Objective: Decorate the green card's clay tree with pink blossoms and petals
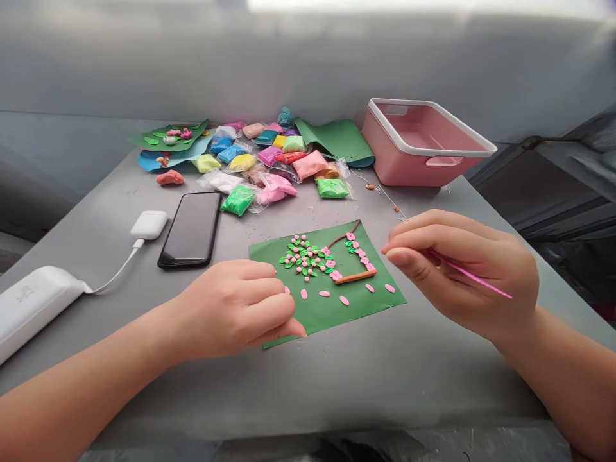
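My right hand (462, 276) is closed around a thin pink stick-like tool (481, 280), just off the right side of a green sheet (322, 319). The tool's front end is hidden by the fingers. Over the sheet's left edge rests my left hand (235, 308), its fingers curled under and its thumb pointing right; whatever they may hold is out of sight. On the sheet is a clay picture: a cluster of green leaves and pink balls (304, 256), a brown clay strip (356, 277), small pink flowers (364, 260) and several loose pink ovals (344, 300).
Many bagged coloured clays (272, 157) lie at the back. A pink bin (402, 160) with a white rim stands back right, near a rolled green sheet (332, 138). On the left are a black phone (190, 231), a white earphone case (149, 225) and a cabled white device (38, 305).
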`<action>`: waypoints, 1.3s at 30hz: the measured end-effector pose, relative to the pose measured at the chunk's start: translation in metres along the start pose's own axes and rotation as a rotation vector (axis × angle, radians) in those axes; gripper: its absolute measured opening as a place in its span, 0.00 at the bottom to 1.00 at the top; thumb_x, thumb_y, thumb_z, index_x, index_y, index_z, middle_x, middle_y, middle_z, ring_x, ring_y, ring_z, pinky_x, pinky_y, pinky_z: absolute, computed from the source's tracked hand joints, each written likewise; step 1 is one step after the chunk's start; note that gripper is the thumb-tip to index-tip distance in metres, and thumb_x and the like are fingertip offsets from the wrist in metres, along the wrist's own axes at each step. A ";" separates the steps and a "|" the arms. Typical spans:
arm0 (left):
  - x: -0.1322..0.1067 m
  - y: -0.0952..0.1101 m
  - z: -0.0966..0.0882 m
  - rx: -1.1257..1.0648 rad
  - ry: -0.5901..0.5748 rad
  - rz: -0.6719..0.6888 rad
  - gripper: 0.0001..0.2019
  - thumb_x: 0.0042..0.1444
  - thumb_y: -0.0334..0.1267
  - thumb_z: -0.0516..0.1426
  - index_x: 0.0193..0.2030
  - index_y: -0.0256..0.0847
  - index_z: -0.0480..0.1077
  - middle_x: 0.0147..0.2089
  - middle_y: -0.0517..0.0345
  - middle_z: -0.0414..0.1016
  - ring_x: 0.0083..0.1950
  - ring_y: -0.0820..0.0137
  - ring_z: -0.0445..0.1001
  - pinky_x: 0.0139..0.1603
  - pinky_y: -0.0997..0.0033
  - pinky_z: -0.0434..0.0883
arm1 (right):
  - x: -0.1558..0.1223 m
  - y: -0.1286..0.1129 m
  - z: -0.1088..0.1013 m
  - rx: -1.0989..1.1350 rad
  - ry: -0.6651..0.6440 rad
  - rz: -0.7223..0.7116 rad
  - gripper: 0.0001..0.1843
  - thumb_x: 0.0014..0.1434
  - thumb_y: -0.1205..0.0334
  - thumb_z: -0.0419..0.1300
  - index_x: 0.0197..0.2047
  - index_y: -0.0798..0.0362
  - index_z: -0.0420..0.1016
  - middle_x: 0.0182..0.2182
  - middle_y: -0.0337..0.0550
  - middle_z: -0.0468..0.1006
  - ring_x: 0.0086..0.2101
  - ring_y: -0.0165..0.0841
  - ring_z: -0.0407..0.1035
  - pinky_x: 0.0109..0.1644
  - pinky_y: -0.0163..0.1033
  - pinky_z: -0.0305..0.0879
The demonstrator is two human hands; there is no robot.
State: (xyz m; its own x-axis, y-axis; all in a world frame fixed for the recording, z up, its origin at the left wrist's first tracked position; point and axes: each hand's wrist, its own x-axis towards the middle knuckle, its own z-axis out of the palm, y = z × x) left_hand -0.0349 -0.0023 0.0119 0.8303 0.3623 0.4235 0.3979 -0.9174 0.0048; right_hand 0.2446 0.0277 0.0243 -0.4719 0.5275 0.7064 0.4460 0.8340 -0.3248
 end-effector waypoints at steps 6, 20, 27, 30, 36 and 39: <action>0.000 -0.002 0.002 0.043 0.013 -0.001 0.11 0.65 0.34 0.56 0.30 0.41 0.67 0.22 0.62 0.65 0.23 0.71 0.58 0.25 0.68 0.59 | -0.001 -0.001 0.001 -0.033 -0.031 -0.013 0.09 0.62 0.73 0.63 0.38 0.49 0.78 0.33 0.41 0.80 0.28 0.29 0.72 0.28 0.35 0.70; -0.001 -0.009 0.003 0.049 0.009 -0.041 0.08 0.65 0.28 0.53 0.36 0.42 0.70 0.27 0.61 0.72 0.27 0.72 0.66 0.30 0.72 0.65 | -0.005 -0.006 0.006 0.089 -0.143 -0.101 0.06 0.62 0.70 0.65 0.36 0.50 0.74 0.28 0.40 0.76 0.26 0.28 0.71 0.28 0.34 0.72; -0.003 -0.010 0.005 0.050 0.022 -0.039 0.07 0.65 0.28 0.54 0.36 0.41 0.71 0.27 0.60 0.72 0.27 0.72 0.65 0.30 0.72 0.65 | -0.005 -0.006 0.006 0.065 -0.150 -0.141 0.08 0.60 0.73 0.65 0.39 0.50 0.77 0.32 0.42 0.77 0.29 0.29 0.73 0.31 0.35 0.74; -0.004 -0.010 0.005 0.043 0.016 -0.052 0.08 0.65 0.29 0.54 0.37 0.42 0.71 0.27 0.59 0.72 0.27 0.71 0.65 0.30 0.72 0.65 | -0.007 -0.006 0.006 0.056 -0.149 -0.120 0.08 0.60 0.71 0.66 0.39 0.48 0.79 0.32 0.41 0.76 0.28 0.30 0.72 0.29 0.36 0.74; -0.003 -0.009 0.005 0.053 0.014 -0.051 0.08 0.65 0.29 0.54 0.36 0.41 0.71 0.26 0.60 0.72 0.27 0.72 0.65 0.29 0.72 0.65 | -0.008 -0.006 0.007 0.067 -0.138 -0.105 0.08 0.59 0.73 0.66 0.39 0.49 0.79 0.33 0.42 0.74 0.27 0.28 0.70 0.29 0.36 0.73; -0.003 -0.009 0.006 0.058 0.018 -0.048 0.07 0.65 0.28 0.54 0.37 0.42 0.71 0.26 0.61 0.72 0.26 0.72 0.66 0.29 0.72 0.65 | -0.007 -0.004 0.007 0.056 -0.139 -0.090 0.09 0.59 0.73 0.66 0.39 0.48 0.79 0.33 0.41 0.74 0.25 0.28 0.69 0.29 0.37 0.72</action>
State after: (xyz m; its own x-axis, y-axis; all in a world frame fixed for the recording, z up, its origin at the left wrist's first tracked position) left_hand -0.0387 0.0058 0.0054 0.8025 0.4024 0.4406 0.4598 -0.8876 -0.0269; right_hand 0.2404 0.0222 0.0160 -0.6105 0.4640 0.6419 0.3559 0.8847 -0.3011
